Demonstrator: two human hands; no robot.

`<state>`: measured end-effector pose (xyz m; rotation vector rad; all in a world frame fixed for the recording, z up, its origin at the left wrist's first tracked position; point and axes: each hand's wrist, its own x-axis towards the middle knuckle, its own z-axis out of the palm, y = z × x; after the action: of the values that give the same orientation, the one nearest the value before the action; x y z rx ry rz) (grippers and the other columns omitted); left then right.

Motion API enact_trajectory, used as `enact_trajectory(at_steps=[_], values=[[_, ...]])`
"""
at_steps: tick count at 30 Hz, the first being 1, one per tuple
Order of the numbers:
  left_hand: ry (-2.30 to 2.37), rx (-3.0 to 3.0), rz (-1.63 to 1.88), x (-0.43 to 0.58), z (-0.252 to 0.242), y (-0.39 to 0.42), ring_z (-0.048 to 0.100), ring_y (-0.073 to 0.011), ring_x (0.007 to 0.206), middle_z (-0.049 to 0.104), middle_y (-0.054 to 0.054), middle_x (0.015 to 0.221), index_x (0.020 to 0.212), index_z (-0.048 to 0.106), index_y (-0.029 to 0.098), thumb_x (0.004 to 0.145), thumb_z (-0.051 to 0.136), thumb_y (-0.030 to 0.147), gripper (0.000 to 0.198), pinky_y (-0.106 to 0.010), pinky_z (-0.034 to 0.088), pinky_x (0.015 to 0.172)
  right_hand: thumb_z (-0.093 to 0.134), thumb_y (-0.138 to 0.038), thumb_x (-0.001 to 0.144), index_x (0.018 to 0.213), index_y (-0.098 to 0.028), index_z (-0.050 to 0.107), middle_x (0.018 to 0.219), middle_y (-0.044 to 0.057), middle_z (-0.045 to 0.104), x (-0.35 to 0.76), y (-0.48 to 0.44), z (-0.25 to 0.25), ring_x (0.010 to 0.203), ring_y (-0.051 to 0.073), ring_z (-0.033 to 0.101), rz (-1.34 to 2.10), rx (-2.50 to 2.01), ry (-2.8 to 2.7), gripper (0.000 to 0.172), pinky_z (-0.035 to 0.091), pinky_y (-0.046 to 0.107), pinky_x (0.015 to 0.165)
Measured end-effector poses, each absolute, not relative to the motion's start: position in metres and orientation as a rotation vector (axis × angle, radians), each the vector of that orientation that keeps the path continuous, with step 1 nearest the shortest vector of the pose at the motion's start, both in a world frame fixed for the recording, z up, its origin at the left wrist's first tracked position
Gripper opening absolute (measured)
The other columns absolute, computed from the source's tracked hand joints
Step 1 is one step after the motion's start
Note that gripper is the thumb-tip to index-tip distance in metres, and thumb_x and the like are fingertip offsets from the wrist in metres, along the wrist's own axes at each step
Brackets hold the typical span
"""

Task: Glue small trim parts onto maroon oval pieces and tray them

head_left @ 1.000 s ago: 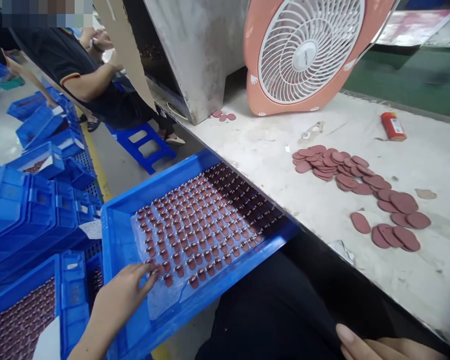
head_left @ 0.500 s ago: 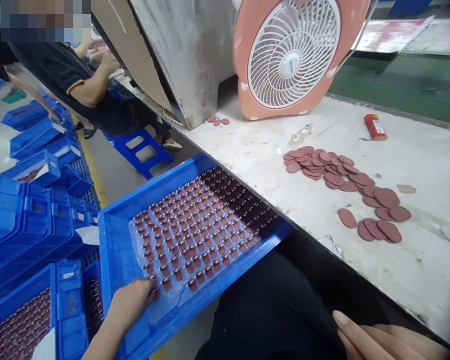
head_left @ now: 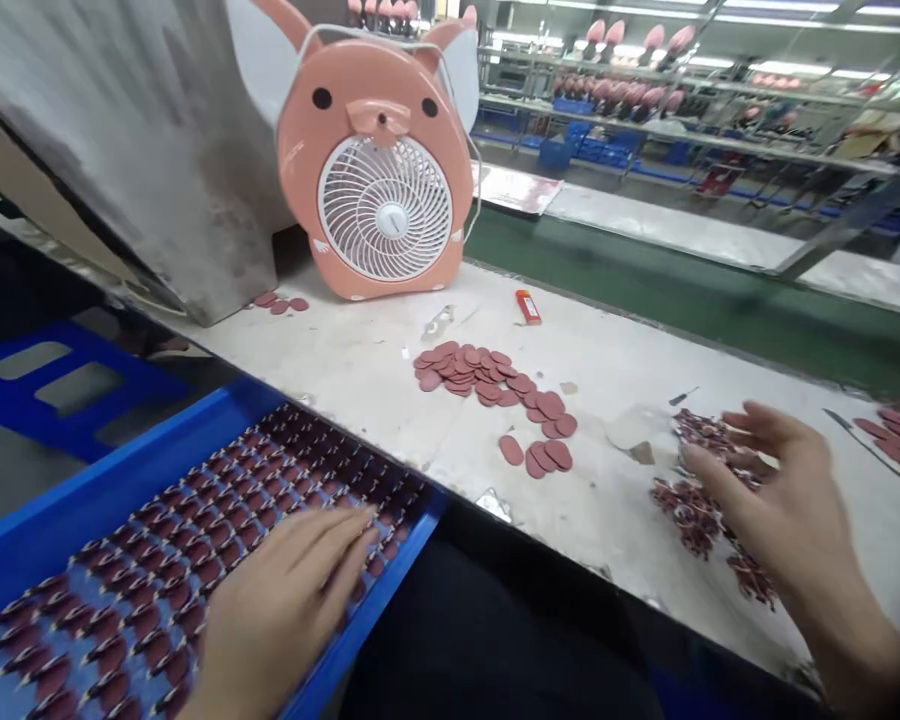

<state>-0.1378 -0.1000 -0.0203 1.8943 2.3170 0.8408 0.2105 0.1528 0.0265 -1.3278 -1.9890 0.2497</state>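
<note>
My left hand [head_left: 292,590] hovers over the right part of a blue plastic tray [head_left: 412,550], fingers stretched out and close together. Nothing shows in it, though its underside is hidden. Rows of small dark-red oval pieces with pale and black ends [head_left: 195,540] fill the tray. On the white bench my right hand [head_left: 791,490] is spread, thumb and fingers apart, over a heap of small dark-red and white parts [head_left: 694,510]. It partly covers the heap. Flat dark-red oval discs [head_left: 487,375] lie in a loose pile between the hands.
A pink pig-shaped fan [head_left: 379,180] stands at the back of the bench beside a grey metal housing [head_left: 172,150]. A red lighter [head_left: 528,307] lies nearby. More red discs [head_left: 896,440] are at the far right. A blue stool [head_left: 60,380] is left of the bench.
The view has swung right. My left hand has gone from the tray's near-left corner to its right side. My right hand has moved from the bench's front edge to the heap and opened.
</note>
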Motion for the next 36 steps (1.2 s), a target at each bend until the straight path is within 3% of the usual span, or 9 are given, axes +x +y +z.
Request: enact_trajectory(at_steps=[3, 8, 12, 15, 19, 21, 27, 32, 36], values=[[2.177, 2.217, 0.794, -0.101, 0.008, -0.005, 0.059, -0.0220, 0.104, 0.072, -0.005, 0.108, 0.114, 0.065, 0.024, 0.093, 0.050, 0.025, 0.026, -0.033, 0.047, 0.085, 0.074, -0.050, 0.078, 0.142, -0.008, 0.038, 0.120, 0.023, 0.059, 0.199, 0.182, 0.023, 0.110, 0.042, 0.054, 0.385, -1.467, -2.127, 0.085, 0.048, 0.046, 0.079], [1.859, 2.490, 0.574, -0.084, 0.018, 0.069, 0.061, -0.0219, 0.096, 0.072, -0.005, 0.098, 0.098, 0.070, 0.024, 0.091, 0.054, 0.023, 0.017, -0.034, 0.044, 0.077, 0.068, -0.045, 0.085, 0.097, -0.013, 0.063, 0.078, 0.005, 0.066, 0.179, 0.198, 0.019, 0.071, 0.021, 0.063, 0.675, -1.446, -2.225, 0.034, 0.050, 0.035, 0.064], [1.733, 2.587, 0.507, -0.086, 0.014, 0.077, 0.060, -0.0232, 0.104, 0.070, -0.010, 0.110, 0.103, 0.067, 0.019, 0.093, 0.047, 0.015, 0.023, -0.035, 0.043, 0.080, 0.051, -0.039, 0.095, 0.099, -0.015, 0.057, 0.080, 0.002, 0.062, 0.175, 0.188, 0.019, 0.064, 0.016, 0.060, 0.871, -1.300, -2.053, 0.025, 0.050, 0.030, 0.060], [1.640, 2.626, 0.481, -0.086, 0.013, 0.076, 0.055, -0.0263, 0.116, 0.065, -0.010, 0.127, 0.114, 0.063, 0.018, 0.095, 0.046, 0.030, 0.028, -0.039, 0.042, 0.088, 0.041, -0.038, 0.092, 0.104, -0.018, 0.052, 0.075, 0.003, 0.061, 0.172, 0.170, 0.021, 0.058, 0.018, 0.057, 1.018, -1.167, -1.895, 0.025, 0.047, 0.029, 0.050], [1.520, 2.634, 0.439, -0.093, 0.013, 0.061, 0.050, -0.0304, 0.125, 0.060, -0.014, 0.136, 0.130, 0.053, 0.014, 0.087, 0.044, 0.060, 0.063, -0.045, 0.037, 0.101, 0.042, -0.040, 0.091, 0.108, -0.017, 0.051, 0.067, 0.002, 0.057, 0.169, 0.136, 0.026, 0.051, 0.018, 0.049, 1.185, -1.049, -1.790, 0.030, 0.041, 0.028, 0.044], [1.472, 2.634, 0.459, -0.098, 0.008, 0.048, 0.050, -0.0310, 0.126, 0.058, -0.014, 0.137, 0.133, 0.051, 0.016, 0.085, 0.048, 0.061, 0.066, -0.046, 0.035, 0.104, 0.044, -0.043, 0.092, 0.108, -0.017, 0.052, 0.066, 0.002, 0.056, 0.169, 0.119, 0.027, 0.052, 0.017, 0.047, 1.249, -0.999, -1.757, 0.032, 0.041, 0.027, 0.044], [1.529, 2.374, 0.919, -0.088, -0.011, 0.005, 0.066, -0.0207, 0.092, 0.076, -0.005, 0.100, 0.109, 0.066, 0.023, 0.089, 0.056, 0.016, 0.024, -0.034, 0.046, 0.084, 0.058, -0.044, 0.089, 0.097, -0.020, 0.052, 0.068, -0.001, 0.053, 0.156, 0.077, 0.023, 0.055, 0.014, 0.046, 1.375, -0.932, -1.689, 0.026, 0.039, 0.023, 0.048], [1.482, 1.358, 1.134, -0.053, 0.012, -0.012, 0.064, -0.0146, 0.072, 0.069, 0.002, 0.073, 0.081, 0.071, 0.027, 0.092, 0.053, 0.026, 0.022, -0.025, 0.047, 0.070, 0.064, -0.030, 0.087, 0.090, -0.020, 0.052, 0.081, 0.003, 0.061, 0.126, 0.056, 0.030, 0.068, 0.016, 0.056, 1.557, -0.901, -1.718, 0.016, 0.046, 0.025, 0.059], [1.394, 1.078, 1.145, -0.043, 0.027, -0.013, 0.064, -0.0152, 0.070, 0.071, -0.001, 0.070, 0.083, 0.078, 0.026, 0.087, 0.060, 0.031, 0.019, -0.024, 0.047, 0.071, 0.065, -0.031, 0.087, 0.085, -0.020, 0.048, 0.073, 0.001, 0.062, 0.115, 0.054, 0.034, 0.068, 0.017, 0.060, 1.781, -0.847, -1.647, 0.021, 0.047, 0.025, 0.061]])
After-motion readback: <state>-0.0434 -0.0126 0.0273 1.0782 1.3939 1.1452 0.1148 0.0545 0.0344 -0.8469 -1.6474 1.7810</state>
